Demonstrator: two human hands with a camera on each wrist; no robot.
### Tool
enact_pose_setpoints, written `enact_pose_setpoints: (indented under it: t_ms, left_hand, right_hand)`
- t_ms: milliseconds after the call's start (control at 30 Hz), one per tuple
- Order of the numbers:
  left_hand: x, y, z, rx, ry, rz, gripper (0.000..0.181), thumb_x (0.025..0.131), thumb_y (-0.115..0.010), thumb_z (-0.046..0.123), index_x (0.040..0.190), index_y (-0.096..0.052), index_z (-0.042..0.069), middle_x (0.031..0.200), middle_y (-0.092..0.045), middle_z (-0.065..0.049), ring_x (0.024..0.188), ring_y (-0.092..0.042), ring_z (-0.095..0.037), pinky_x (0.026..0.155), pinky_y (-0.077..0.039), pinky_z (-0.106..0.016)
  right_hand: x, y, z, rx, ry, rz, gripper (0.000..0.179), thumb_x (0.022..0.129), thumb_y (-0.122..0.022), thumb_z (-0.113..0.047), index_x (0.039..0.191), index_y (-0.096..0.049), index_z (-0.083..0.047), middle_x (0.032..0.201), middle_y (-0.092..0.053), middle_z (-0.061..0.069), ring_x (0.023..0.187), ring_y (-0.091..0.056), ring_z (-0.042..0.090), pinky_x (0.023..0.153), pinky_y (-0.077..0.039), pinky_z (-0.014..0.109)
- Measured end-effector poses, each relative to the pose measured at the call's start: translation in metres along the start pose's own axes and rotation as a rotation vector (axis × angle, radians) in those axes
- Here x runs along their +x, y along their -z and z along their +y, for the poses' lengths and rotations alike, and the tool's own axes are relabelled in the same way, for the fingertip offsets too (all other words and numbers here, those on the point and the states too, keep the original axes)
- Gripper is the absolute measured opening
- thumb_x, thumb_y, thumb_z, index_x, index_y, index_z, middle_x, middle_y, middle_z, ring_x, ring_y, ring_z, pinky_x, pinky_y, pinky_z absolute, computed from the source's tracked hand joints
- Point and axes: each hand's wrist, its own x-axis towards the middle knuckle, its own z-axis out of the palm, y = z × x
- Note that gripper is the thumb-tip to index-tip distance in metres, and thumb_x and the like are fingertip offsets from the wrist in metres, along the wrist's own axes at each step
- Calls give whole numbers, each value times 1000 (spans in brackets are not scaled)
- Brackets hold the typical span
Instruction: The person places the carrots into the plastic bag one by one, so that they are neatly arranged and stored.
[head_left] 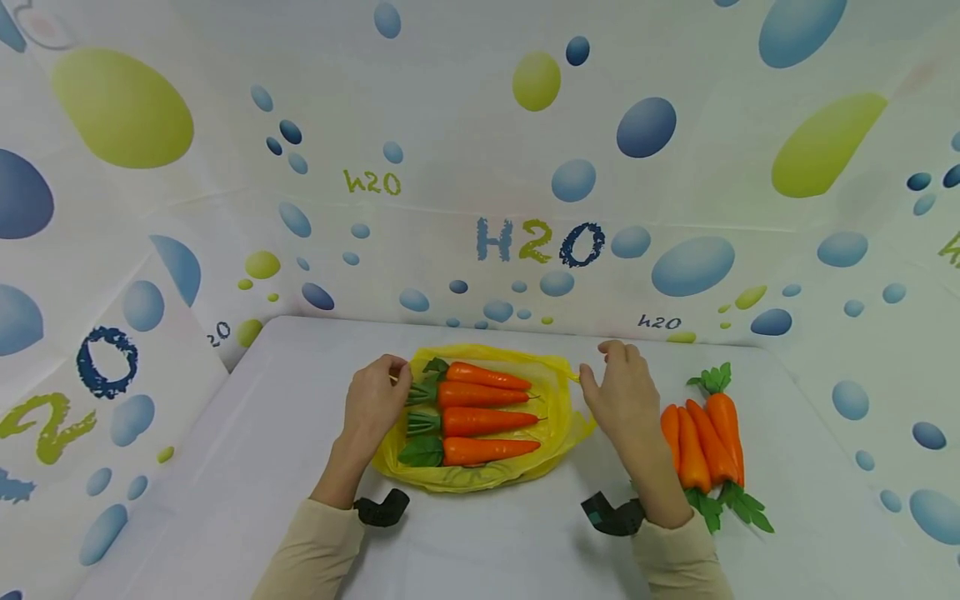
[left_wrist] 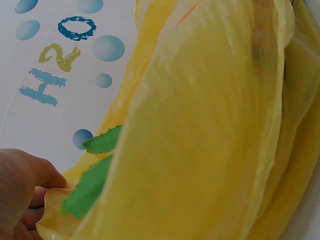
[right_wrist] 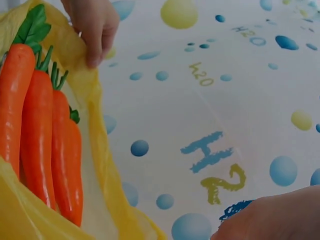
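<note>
Now pinches yellow bag with left hand, holds right hand loose-fingered beside it, with carrots between, tips rightward.

Spotted H2O backdrop, perhaps a curtain; white table.

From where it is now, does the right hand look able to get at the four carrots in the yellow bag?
Probably yes: the right hand is just beside the yellow plastic bag, which lies open, and the four carrots show from above with nothing seen lying across them.
</note>
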Motion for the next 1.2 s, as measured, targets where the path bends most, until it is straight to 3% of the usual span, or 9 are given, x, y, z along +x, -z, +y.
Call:
enact_pose_setpoints:
  t_ms: [567,833,1200]
  left_hand:
    - [-1,1,0,-14,-6,5,25,98,-57,19,105,-70,-1,91,-73,-15,70,-65,-22,60,-54,-31]
    - [-1,0,0,-17,-5,7,25,98,-58,19,105,-70,-1,90,-73,-15,70,-65,-23,61,-54,-32]
    - [-1,1,0,-13,-5,13,25,98,-57,19,105,-70,-1,90,-73,-15,69,-64,-22,60,-54,-31]
  right_hand:
    - [9,-9,22,-105,-111,10,50,97,-57,-28,132,-48,7,124,-53,31,104,-54,45,83,-56,58]
    - [12,-8,31,-101,-168,-54,52,97,-56,-28,134,-45,8,125,-49,33,105,-51,47,83,-54,60]
    - [16,-14,44,-141,-232,-107,46,96,-54,-27,121,-44,11,108,-47,32,95,-50,48,74,-51,59]
